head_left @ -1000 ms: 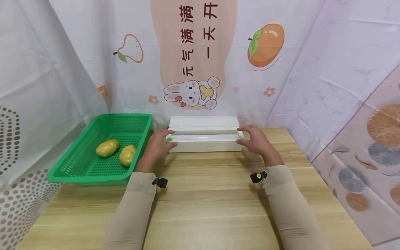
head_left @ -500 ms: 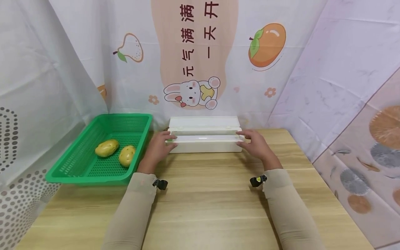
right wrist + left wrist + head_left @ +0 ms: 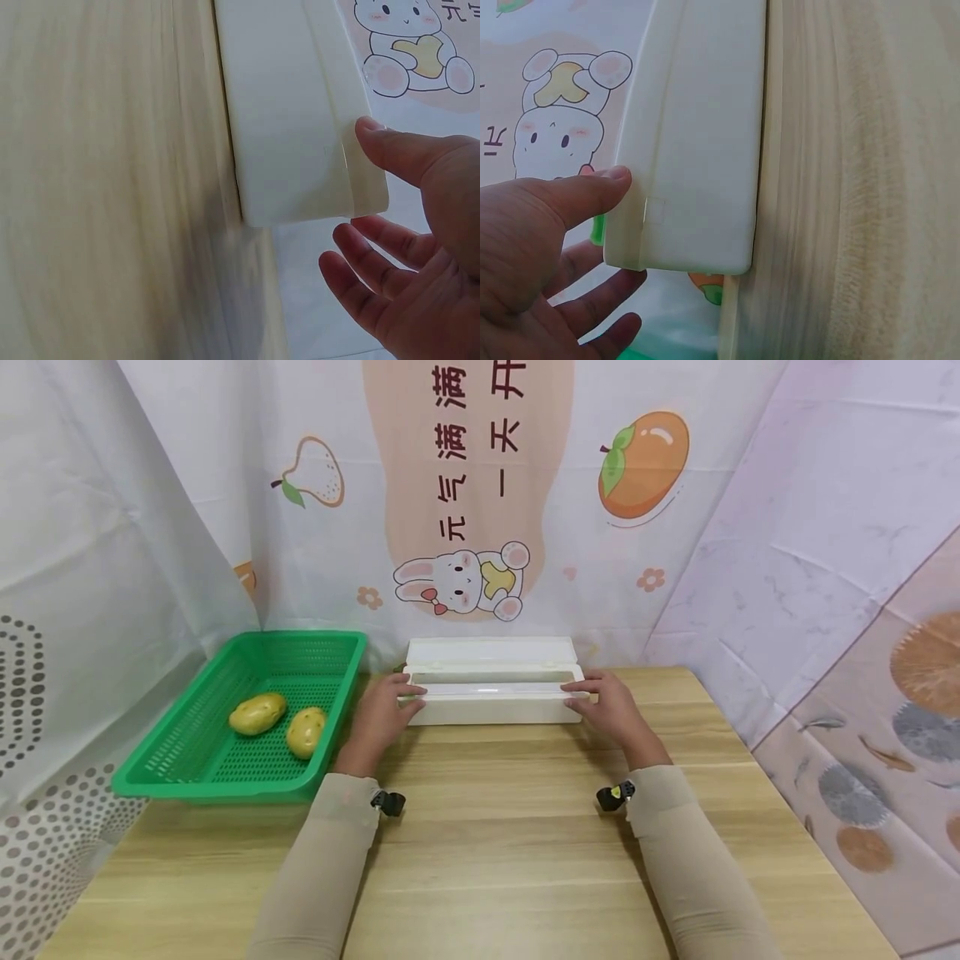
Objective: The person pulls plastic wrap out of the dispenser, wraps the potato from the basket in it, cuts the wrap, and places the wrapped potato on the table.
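A long white plastic wrap dispenser (image 3: 495, 711) lies against the back curtain, its lid (image 3: 491, 652) raised. Inside, a pale, glossy strip (image 3: 491, 689) runs lengthwise; whether it is loose film cannot be told. My left hand (image 3: 380, 714) holds the dispenser's left end, thumb on the front upper edge and forefinger over the opening. At the right end my right hand (image 3: 611, 708) grips in the same way. Both wrist views show the thumbs on the front edge of the dispenser, with several other fingers hanging loosely past its ends. A small green part (image 3: 598, 229) peeks out beside the left thumb.
Left of the dispenser stands a green perforated basket (image 3: 225, 791) holding two yellow potatoes (image 3: 257, 714). The wooden table (image 3: 495, 860) stretches towards me. Printed curtains (image 3: 570, 527) rise behind and along both sides.
Both hands have shifted slightly inward along the dispenser, their forefingers now over the strip inside. The dispenser, basket and potatoes have stayed put.
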A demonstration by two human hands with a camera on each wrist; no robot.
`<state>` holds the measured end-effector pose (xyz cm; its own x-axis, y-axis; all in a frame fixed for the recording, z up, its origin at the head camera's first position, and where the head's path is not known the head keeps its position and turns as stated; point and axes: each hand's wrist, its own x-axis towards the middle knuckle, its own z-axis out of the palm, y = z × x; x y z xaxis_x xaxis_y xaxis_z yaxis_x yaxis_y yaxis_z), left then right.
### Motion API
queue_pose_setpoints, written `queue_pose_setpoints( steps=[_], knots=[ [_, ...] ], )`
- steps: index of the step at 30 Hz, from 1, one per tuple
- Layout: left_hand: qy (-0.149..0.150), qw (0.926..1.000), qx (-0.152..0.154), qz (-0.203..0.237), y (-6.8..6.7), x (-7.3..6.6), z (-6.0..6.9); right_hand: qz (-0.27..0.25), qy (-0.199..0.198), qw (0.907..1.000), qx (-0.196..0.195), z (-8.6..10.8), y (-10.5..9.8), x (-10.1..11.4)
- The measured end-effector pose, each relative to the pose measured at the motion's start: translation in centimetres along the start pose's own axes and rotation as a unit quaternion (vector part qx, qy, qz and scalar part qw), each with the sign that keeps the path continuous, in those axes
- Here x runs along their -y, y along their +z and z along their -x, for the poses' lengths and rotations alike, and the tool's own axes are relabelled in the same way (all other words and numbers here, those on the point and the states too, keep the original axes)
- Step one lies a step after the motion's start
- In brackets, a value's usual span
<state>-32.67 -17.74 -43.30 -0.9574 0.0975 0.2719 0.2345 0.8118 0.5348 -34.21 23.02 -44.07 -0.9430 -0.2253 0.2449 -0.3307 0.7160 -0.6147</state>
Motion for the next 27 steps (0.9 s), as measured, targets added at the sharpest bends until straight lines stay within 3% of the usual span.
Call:
queue_pose_setpoints(
  steps=[9,27],
  knots=[
    [0.001,0.9998,-0.005,-0.018,-0.32,-0.02,-0.09,0.005,0.018,0.9998,-0.009,0.07,-0.26,0.76],
    [0.019,0.9996,-0.018,-0.011,-0.17,0.28,0.00,-0.034,0.011,0.9950,-0.093,0.03,0.44,0.48]
  ],
)
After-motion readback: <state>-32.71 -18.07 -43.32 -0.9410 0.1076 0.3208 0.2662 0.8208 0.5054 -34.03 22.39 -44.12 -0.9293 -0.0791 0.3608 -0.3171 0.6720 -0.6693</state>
